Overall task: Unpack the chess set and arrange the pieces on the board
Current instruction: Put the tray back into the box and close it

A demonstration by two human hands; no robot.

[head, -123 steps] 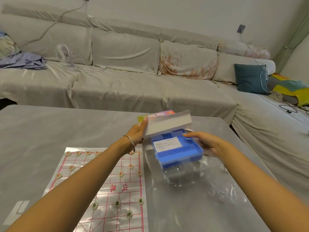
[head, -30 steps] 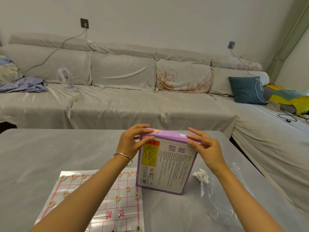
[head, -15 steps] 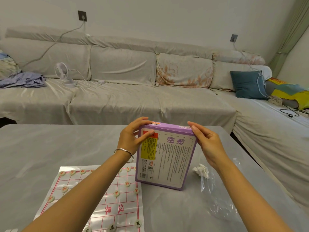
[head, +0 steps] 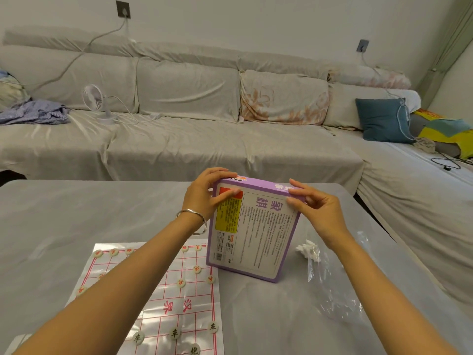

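A purple chess-set box (head: 252,234) stands upright on its lower edge on the grey table (head: 76,216), its printed back facing me. My left hand (head: 208,194) grips its top left corner, thumb on the front face. My right hand (head: 316,203) pinches the top right corner. Left of the box lies the paper board (head: 166,303) with red grid lines. Several round white pieces (head: 181,283) sit on the board's crossings, red-lettered ones at the far side, green-lettered ones near me. My left forearm covers part of the board.
A crumpled clear plastic bag (head: 332,285) and a small white paper wad (head: 308,249) lie right of the box. Behind the table runs a long covered sofa (head: 179,139) with a small white fan (head: 98,103) and a teal cushion (head: 382,119).
Four seconds ago I held the blue tray at the open box flap. The box now stands shut and upright, and both hands have stayed at its top corners over the last second.
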